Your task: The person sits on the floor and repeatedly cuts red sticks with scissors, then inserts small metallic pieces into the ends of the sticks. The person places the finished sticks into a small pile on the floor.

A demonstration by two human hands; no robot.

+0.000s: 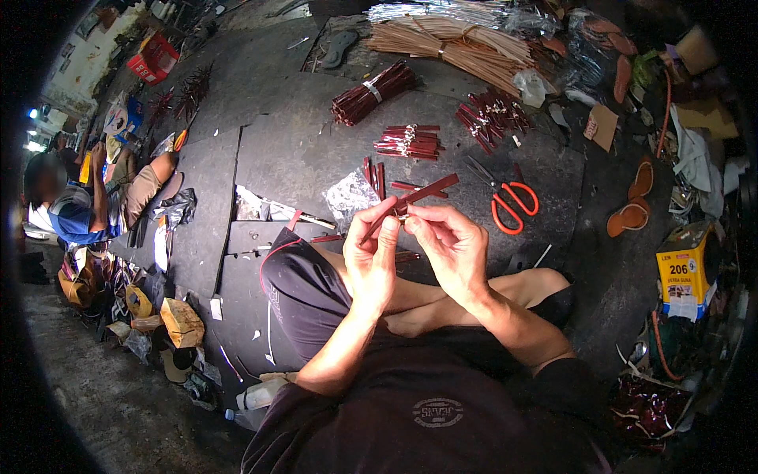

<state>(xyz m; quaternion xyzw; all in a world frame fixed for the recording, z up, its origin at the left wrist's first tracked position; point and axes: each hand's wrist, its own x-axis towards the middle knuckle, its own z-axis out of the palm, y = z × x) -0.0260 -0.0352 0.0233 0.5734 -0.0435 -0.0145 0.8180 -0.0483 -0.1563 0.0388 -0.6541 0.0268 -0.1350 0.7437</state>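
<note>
My left hand [373,257] and my right hand [452,243] meet above my crossed legs, both closed at the fingertips. Between them runs a dark red strap [430,189], slanting up to the right. A small shiny piece, perhaps a buckle, shows at the fingertips, partly hidden. Just beyond lie a few loose red straps [380,180] and a clear plastic bag [350,193]. Farther off are a pile of red straps with shiny metal bits [407,142], a similar pile [491,120] and a banded bundle of red strips [373,92]. Scissors with orange handles [515,208] rest right of my right hand.
Long tan strips [454,49] lie tied at the back. Orange sandals [632,212], a cardboard piece [601,127] and a yellow can [684,272] are to the right. Another person [87,201] sits at the far left, near paper bags [181,322] and clutter.
</note>
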